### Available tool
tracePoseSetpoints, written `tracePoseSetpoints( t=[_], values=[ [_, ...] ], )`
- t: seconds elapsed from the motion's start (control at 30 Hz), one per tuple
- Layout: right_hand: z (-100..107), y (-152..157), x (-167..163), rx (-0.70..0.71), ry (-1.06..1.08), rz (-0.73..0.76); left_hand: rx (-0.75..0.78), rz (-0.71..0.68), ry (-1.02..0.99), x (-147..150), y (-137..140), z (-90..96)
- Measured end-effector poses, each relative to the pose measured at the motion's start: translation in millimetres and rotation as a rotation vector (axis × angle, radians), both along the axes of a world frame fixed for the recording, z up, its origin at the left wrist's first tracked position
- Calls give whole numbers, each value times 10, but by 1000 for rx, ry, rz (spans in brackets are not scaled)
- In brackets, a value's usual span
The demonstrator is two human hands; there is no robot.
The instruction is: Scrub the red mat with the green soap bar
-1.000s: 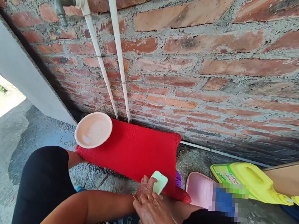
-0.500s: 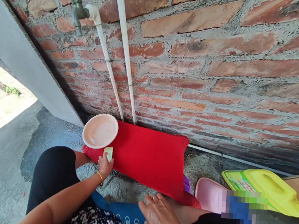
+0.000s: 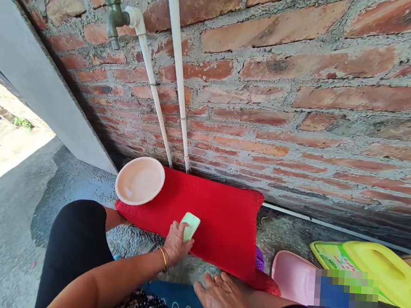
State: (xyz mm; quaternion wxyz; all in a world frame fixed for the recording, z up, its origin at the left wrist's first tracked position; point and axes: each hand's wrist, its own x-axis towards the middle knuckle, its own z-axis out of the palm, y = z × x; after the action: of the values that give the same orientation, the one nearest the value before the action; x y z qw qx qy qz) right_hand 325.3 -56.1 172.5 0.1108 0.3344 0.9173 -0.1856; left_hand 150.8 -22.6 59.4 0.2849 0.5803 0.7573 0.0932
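My left hand (image 3: 179, 241) grips a flat, pale green scrub brush (image 3: 190, 226) with rounded corners, its underside hidden from me. The brush is over the front middle part of a red cloth (image 3: 218, 220), which lies spread over a support that I cannot see. On the cloth's left end stands a pale pink basin (image 3: 157, 183) with some water in it. My right hand (image 3: 223, 294) rests on my right leg near the cloth's front right corner, holding nothing, its fingers stretched out.
A green tap (image 3: 114, 20) and white pipes (image 3: 177, 68) run along the brick wall (image 3: 251, 96). At right are a pink tub (image 3: 290, 273), a purple basket (image 3: 260, 259) and a yellow detergent jug (image 3: 376, 262). The concrete floor (image 3: 75, 178) is wet at left.
My left hand has moved right with the brush, from beside the basin to the front middle part of the cloth. My right hand stays on my leg.
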Motion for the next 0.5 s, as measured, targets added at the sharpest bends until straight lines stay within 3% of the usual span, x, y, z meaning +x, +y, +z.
tracePoseSetpoints(
  t=[0.13,0.23,0.37,0.5],
  values=[
    [-97,-59,29,66,65,6,58,274,197,-598,249,84],
    [-121,-85,42,94,77,3,32,388,262,-768,303,69],
    [-140,-99,49,99,91,16,1,355,235,-437,258,13],
    [-136,-83,25,72,75,11,-49,55,79,301,165,-51]
  ],
)
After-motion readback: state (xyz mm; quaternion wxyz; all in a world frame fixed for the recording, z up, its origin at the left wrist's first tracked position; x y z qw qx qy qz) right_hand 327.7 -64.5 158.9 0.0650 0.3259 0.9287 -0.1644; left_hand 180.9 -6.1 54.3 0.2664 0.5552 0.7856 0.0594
